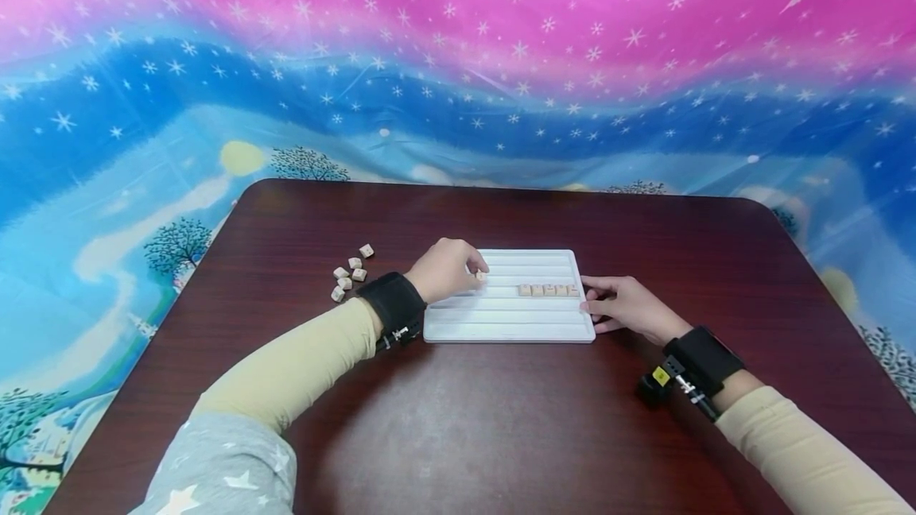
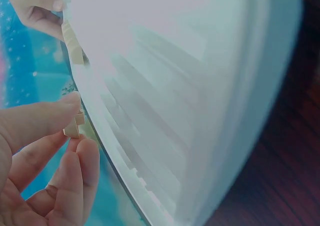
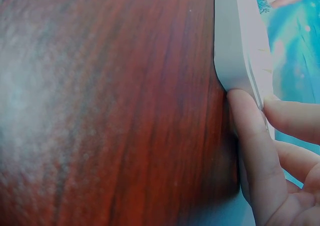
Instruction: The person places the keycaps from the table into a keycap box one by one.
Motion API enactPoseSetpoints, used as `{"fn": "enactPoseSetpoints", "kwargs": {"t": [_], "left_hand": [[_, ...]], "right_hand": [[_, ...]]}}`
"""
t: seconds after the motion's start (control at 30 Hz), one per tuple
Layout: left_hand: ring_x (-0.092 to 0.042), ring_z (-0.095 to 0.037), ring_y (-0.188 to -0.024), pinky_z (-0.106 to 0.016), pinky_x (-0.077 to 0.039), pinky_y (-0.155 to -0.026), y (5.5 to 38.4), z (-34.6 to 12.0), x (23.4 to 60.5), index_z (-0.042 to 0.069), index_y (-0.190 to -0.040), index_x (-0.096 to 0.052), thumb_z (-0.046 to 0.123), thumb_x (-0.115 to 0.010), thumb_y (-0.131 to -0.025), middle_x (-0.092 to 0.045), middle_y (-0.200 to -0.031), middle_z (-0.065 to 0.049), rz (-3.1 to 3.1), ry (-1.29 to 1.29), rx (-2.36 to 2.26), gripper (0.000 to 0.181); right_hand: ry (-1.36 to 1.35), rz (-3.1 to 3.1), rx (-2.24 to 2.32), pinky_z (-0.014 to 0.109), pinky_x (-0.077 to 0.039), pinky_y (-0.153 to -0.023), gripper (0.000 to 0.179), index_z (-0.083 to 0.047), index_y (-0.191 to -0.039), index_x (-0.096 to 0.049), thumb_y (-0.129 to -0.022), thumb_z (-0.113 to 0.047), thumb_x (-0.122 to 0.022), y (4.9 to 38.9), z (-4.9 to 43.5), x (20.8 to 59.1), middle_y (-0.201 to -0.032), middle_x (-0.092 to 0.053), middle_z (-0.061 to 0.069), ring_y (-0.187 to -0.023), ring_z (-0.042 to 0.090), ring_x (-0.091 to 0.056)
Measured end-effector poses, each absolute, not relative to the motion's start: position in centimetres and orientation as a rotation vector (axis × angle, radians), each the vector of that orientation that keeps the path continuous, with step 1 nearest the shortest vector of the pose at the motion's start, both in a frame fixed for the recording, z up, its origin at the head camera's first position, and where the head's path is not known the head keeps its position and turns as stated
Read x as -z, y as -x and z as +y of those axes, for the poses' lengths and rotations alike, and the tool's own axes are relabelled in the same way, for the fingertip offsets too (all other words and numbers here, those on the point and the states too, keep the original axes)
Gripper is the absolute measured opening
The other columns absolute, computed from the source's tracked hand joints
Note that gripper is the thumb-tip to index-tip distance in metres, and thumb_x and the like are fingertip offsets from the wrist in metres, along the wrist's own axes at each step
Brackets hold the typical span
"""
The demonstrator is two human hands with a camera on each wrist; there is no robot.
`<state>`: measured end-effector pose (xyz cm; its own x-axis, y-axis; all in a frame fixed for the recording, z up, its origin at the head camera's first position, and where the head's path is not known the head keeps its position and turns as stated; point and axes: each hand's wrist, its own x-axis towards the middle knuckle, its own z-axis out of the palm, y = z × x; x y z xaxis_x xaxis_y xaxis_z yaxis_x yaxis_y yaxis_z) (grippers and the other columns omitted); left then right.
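A white ridged tray (image 1: 511,332) lies on the table, its grooves running left to right. Over its upper left part, my left hand (image 1: 445,269) pinches a small beige tile (image 2: 72,129) between thumb and fingertips. A short row of matching beige tiles (image 1: 549,290) stands in one groove against the tray's right side. At that right edge, my right hand (image 1: 630,307) grips the rim, with the thumb on it and fingers along the side wall. Close up in the right wrist view, the fingers (image 3: 252,131) touch the tray's corner wall.
Several loose beige tiles (image 1: 345,283) lie scattered on the dark wooden table (image 1: 444,420), left of the tray and close to my left wrist. Behind the table's far edge hangs a patterned cloth (image 1: 458,102). Both wrists wear black bands with small devices.
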<state>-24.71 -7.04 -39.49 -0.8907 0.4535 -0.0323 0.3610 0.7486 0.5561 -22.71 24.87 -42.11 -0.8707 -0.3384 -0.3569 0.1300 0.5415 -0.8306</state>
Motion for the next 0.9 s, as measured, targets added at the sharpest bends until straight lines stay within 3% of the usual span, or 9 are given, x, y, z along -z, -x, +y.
{"fn": "enactPoseSetpoints", "kwargs": {"t": [0.33, 0.9], "left_hand": [[-0.063, -0.017, -0.086, -0.033, -0.051, -0.082, 24.7, -5.5, 39.5, 0.008, -0.096, -0.078, 0.01, -0.079, -0.089, -0.07, -0.088, -0.001, 2.784, -0.696, -0.79, 0.007], [-0.058, -0.015, -0.073, -0.03, -0.048, -0.073, 24.9, -3.6, 39.8, 0.009, -0.087, -0.074, 0.007, -0.079, -0.087, -0.064, -0.077, 0.002, 2.78, -0.722, -0.717, 0.006]], "right_hand": [[0.163, 2.288, 1.307, 0.036, -0.06, -0.075, 0.064, 0.009, -0.155, -0.032, -0.1, -0.001, -0.064, 22.8, 25.0, 42.0, -0.112, -0.052, 0.023, -0.09, 0.024, -0.067], [0.156, 2.288, 1.31, 0.036, -0.06, -0.075, 0.065, 0.007, -0.155, -0.032, -0.1, -0.002, -0.064, 22.9, 25.1, 42.3, -0.113, -0.052, 0.022, -0.09, 0.023, -0.067]]}}
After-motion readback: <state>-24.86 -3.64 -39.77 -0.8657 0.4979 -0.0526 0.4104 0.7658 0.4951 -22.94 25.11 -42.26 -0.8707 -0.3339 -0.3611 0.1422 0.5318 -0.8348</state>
